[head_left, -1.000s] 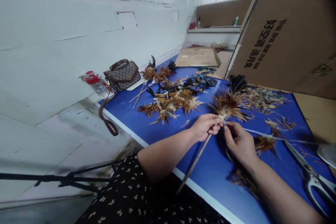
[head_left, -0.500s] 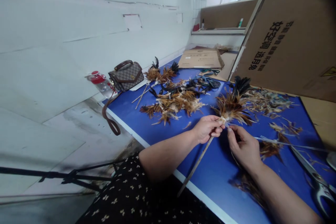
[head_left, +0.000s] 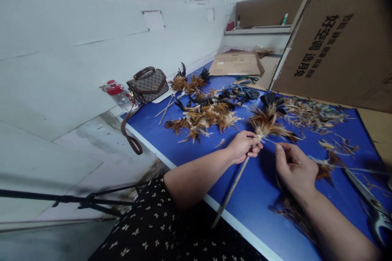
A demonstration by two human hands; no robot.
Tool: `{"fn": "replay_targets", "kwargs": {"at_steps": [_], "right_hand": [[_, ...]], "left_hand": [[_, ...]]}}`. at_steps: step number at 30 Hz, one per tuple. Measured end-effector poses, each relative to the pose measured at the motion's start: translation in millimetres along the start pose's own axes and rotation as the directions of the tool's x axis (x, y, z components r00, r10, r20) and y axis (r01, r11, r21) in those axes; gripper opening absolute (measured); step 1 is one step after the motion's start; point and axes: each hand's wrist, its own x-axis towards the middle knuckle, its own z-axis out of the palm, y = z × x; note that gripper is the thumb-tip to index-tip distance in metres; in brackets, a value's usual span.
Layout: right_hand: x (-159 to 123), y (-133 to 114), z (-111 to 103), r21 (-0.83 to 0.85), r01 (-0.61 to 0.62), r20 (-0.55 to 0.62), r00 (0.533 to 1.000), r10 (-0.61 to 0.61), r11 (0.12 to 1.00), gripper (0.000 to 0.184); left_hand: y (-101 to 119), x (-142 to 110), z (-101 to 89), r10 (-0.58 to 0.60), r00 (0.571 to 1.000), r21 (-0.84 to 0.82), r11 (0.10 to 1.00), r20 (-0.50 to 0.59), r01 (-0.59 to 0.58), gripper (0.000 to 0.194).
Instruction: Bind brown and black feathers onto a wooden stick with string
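Observation:
My left hand (head_left: 245,146) is closed round the top of a thin wooden stick (head_left: 230,193), just below a tuft of brown and black feathers (head_left: 266,120) bound to it. The stick slants down toward the table's front edge. Between finger and thumb, my right hand (head_left: 295,167) pinches a pale, thin string (head_left: 269,141) that runs taut to the binding at the feather bases. Under the right wrist lie dark loose feathers (head_left: 290,214). Scissors (head_left: 369,204) rest to the right of that hand.
Bundles of feathers (head_left: 208,118) lie mid-table, with two feathered sticks (head_left: 167,108) behind. A handbag (head_left: 148,85) and a bottle (head_left: 118,94) stand at the left edge. Feather scraps (head_left: 315,116) lie right; a large cardboard sheet (head_left: 343,49) rises behind them.
My right hand has moved right, away from the feather tuft, drawing the string out. My left hand keeps its hold on the stick. The view has shifted slightly.

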Motion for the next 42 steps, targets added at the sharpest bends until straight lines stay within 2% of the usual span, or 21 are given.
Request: {"fn": "replay_targets", "kwargs": {"at_steps": [3,8,12,15,21,26,29,32,35,38,40,42], "right_hand": [[3,4,-1,0.002,-0.017,-0.018,1.000,0.017,1.000,0.037],[12,16,-3,0.006,0.011,0.008,1.000,-0.011,1.000,0.033],[21,24,-6,0.007,0.048,-0.017,0.999,-0.048,0.999,0.026],[26,25,-10,0.002,0.069,-0.026,0.997,-0.069,0.998,0.021],[26,22,-15,0.029,0.033,-0.035,0.999,-0.032,0.999,0.020],[23,26,-13,0.038,0.014,-0.013,1.000,-0.013,0.999,0.020],[21,25,-11,0.024,0.111,-0.050,0.993,-0.110,0.994,0.013],[16,19,-10,0.001,0.225,-0.080,0.971,-0.224,0.974,0.014],[8,10,-8,0.012,0.275,0.036,0.961,-0.276,0.961,0.008],[1,5,-4,-0.088,0.285,0.172,0.948,-0.267,0.955,0.019],[-1,5,0,-0.145,0.261,0.210,0.951,-0.228,0.954,0.026],[-2,7,4,-0.106,0.235,0.222,0.953,-0.207,0.966,0.026]], "left_hand": [[-5,-1,-0.3,-0.004,1.000,0.117,0.993,0.016,0.002,0.051],[-11,-1,-3.6,-0.043,0.980,0.317,0.948,0.194,-0.021,0.054],[-12,-4,-4.8,-0.135,0.936,0.346,0.938,0.325,0.015,0.063],[-12,-8,-3.6,-0.111,0.921,0.325,0.945,0.375,-0.018,0.063],[-11,-11,-1.5,-0.056,0.950,0.355,0.933,0.306,-0.059,0.055],[-10,-7,-1.2,0.007,0.975,0.304,0.950,0.222,-0.076,0.044],[-8,-6,-0.8,0.035,0.983,0.287,0.954,0.178,-0.086,0.035],[-8,-6,-0.4,0.048,0.985,0.294,0.951,0.167,-0.096,0.032],[-9,-7,-0.7,0.066,0.986,0.318,0.941,0.154,-0.113,0.037],[-11,-7,-2.1,0.086,0.984,0.364,0.921,0.156,-0.138,0.044],[-12,-7,-3.5,0.108,0.977,0.389,0.905,0.183,-0.173,0.044],[-13,-6,-5.0,0.128,0.966,0.399,0.892,0.224,-0.211,0.043]]}}
